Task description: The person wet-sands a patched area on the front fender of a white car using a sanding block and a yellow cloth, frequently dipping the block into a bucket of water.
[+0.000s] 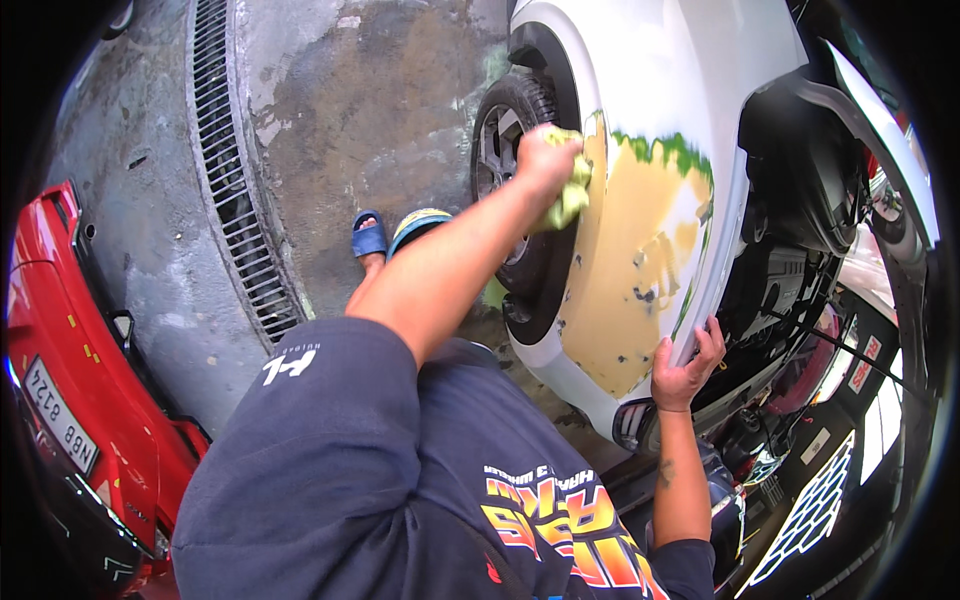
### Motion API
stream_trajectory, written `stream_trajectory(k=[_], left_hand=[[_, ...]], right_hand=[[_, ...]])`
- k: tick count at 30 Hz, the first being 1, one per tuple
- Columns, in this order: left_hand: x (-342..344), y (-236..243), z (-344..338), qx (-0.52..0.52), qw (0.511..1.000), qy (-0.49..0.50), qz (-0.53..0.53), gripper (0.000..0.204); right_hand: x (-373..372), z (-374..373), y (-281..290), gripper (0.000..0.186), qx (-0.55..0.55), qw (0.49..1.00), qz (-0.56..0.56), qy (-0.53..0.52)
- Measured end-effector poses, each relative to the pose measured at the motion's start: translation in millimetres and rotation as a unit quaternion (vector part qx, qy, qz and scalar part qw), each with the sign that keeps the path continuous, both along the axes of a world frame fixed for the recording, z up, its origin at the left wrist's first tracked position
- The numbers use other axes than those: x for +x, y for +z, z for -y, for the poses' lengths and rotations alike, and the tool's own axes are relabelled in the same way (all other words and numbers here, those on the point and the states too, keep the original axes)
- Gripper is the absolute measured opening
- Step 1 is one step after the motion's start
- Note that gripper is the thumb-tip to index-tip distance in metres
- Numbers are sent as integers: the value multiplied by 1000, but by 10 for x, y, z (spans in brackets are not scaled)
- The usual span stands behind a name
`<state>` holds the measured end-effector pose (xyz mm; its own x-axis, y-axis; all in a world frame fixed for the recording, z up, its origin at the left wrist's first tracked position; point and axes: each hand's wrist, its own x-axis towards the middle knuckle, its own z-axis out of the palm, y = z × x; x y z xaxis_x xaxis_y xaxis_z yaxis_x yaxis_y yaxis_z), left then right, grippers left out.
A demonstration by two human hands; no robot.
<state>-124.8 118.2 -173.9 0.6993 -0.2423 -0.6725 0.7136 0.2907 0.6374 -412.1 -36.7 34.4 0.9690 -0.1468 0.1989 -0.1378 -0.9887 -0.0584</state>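
Observation:
My left hand (546,162) is closed round a crumpled yellow-green cloth (572,190), beside the wheel arch of a white car. The cloth is at the left edge of a tan patch of filler (625,260) on the car's front fender (625,60). Ragged green borders the top of this patch, and dark and whitish spots mark its lower part. At the fender's inner edge, my right hand (685,368) grips the lip, thumb on the outer side and fingers over the edge. Behind my left hand and forearm, the wheel (500,135) is partly hidden.
Right of the fender lies the car's open, dark engine bay (790,270). A headlamp (632,425) sits below the patch. A metal floor grate (225,150) crosses the worn concrete. A red car (90,370) stands at the left. My foot wears a blue sandal (368,235).

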Motion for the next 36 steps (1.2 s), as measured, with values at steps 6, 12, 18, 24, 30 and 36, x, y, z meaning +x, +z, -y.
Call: stream_trajectory(k=[6,12,18,24,30,36], left_hand=[[521,-151,-175,-195,972,-110,-72,4],[-716,-60,-314,-179,971,-98,-126,12],[403,36,-214,-125,989,-72,-45,9],[620,-2,-212,-95,988,-123,-3,12],[-662,-84,-425,-141,972,-188,-10,15],[-2062,-425,-516,-141,970,-192,45,19]], right_hand=[[28,25,-14,63,-2,1000,-7,-1],[-4,14,3,64,-5,1000,-8,-4],[-3,4,-2,63,-4,1000,-6,-4],[12,-6,17,61,-14,1000,5,1],[-2,-13,-3,61,-5,1000,19,5],[-30,31,-46,60,-11,998,49,36]])
